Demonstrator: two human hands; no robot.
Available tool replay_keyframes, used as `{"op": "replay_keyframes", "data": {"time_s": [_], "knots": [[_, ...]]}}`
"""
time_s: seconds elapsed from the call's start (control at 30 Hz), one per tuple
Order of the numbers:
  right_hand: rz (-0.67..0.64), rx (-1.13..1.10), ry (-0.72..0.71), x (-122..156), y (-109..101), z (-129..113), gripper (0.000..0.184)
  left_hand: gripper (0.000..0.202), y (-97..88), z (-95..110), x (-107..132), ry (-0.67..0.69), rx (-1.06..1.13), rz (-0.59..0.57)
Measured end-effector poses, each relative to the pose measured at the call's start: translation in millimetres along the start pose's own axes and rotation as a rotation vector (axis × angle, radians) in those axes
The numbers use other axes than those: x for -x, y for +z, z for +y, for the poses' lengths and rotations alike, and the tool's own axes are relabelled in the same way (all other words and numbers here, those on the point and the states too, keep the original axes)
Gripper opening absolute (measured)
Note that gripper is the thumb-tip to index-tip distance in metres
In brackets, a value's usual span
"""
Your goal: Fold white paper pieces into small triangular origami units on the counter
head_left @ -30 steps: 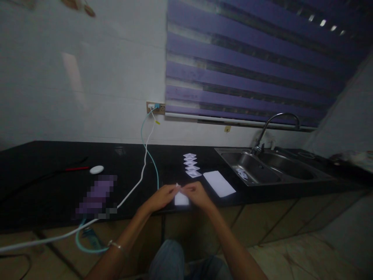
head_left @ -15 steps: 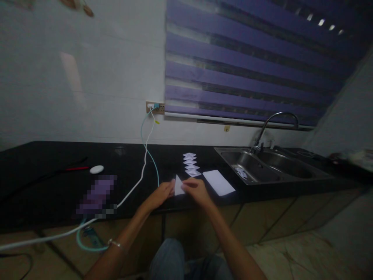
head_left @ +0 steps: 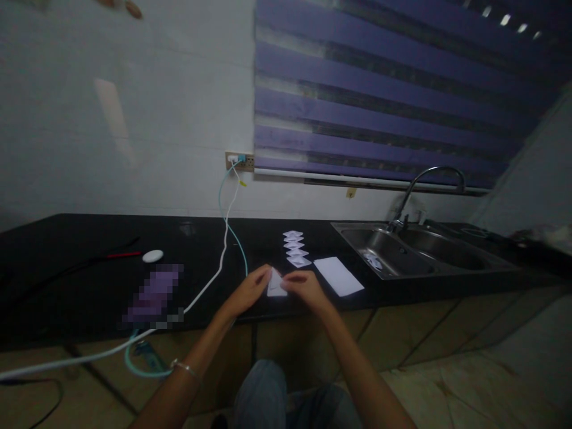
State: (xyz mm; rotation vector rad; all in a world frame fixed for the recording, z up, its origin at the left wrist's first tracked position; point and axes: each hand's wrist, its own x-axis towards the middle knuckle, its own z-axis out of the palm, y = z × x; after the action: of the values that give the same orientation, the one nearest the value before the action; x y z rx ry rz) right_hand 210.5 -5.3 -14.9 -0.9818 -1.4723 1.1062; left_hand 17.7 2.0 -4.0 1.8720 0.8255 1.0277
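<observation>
Both hands meet over the front of a black countertop (head_left: 89, 286). My left hand (head_left: 248, 292) and my right hand (head_left: 306, 291) pinch a small white folded paper (head_left: 276, 284) between them, its point upward. Just behind it lies a row of several small folded white paper pieces (head_left: 295, 246). A flat white sheet of paper (head_left: 338, 276) lies to the right of my right hand.
A steel double sink (head_left: 415, 253) with a curved tap (head_left: 429, 182) is at the right. White and teal cables (head_left: 226, 238) run from a wall socket (head_left: 239, 161) across the counter. A white oval object (head_left: 152, 256) and a red pen (head_left: 123, 254) lie at the left.
The paper went from lying flatter under my fingers to a raised triangle held between both hands. My hands stayed at the counter's front edge; the view tilted slightly.
</observation>
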Motion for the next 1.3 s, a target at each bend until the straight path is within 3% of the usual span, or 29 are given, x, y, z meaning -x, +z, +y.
{"op": "replay_keyframes", "data": {"time_s": [0.23,0.43,0.67,0.87,1.1,1.23,1.3], "knots": [[-0.027,0.011,0.031,0.6,-1.5,0.2,0.024,0.041,-1.6,-4.6,-1.4,-0.035,0.02,0.042],[-0.024,0.02,0.039,0.5,-2.9,2.8,0.025,0.038,-0.5,-8.5,-1.0,-0.089,0.081,-0.001],[-0.066,-0.022,-0.048,-1.1,-1.9,0.7,0.022,0.03,-2.2,4.8,0.0,0.048,0.033,-0.044],[-0.049,-0.063,-0.016,-0.4,-4.3,1.0,0.021,0.031,-1.9,2.2,1.6,0.008,0.028,0.017],[-0.12,-0.027,0.023,2.1,-2.8,-4.4,0.016,0.039,0.8,3.1,5.7,-0.096,0.03,-0.112],[-0.102,-0.004,-0.026,3.0,-2.7,-5.6,0.012,0.04,-0.5,4.5,6.1,-0.096,0.02,-0.121],[-0.091,0.008,-0.057,3.5,-3.3,-5.7,0.011,0.041,-2.3,5.5,6.6,-0.102,0.012,-0.19]]}}
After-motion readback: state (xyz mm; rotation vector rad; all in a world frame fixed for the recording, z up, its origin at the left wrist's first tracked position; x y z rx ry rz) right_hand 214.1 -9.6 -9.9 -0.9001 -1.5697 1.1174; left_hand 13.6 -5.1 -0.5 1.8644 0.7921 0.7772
